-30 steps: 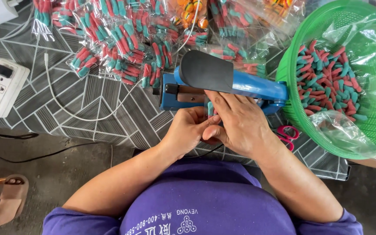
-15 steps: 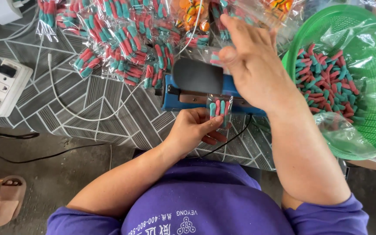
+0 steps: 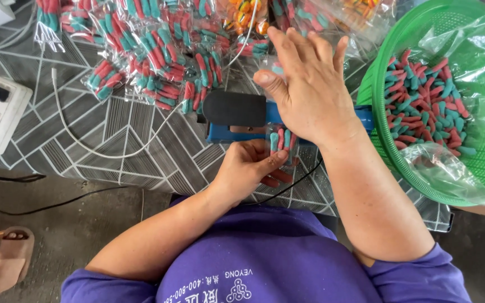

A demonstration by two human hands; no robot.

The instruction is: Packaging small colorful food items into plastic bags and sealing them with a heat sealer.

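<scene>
Our open right hand [image 3: 304,90], raised half a second earlier, had pressed flat on the blue lever-arm heat sealer [image 3: 237,115]; our left hand [image 3: 248,168] pinched the small clear candy bag [image 3: 282,141] under its bar, so sealing looked underway.

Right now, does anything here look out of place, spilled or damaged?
Nothing is spilled or damaged. The one odd item is the pink scissors, mostly hidden under the right forearm. The left hand holds a small candy bag at the blue sealer, under the flat right hand.
</scene>
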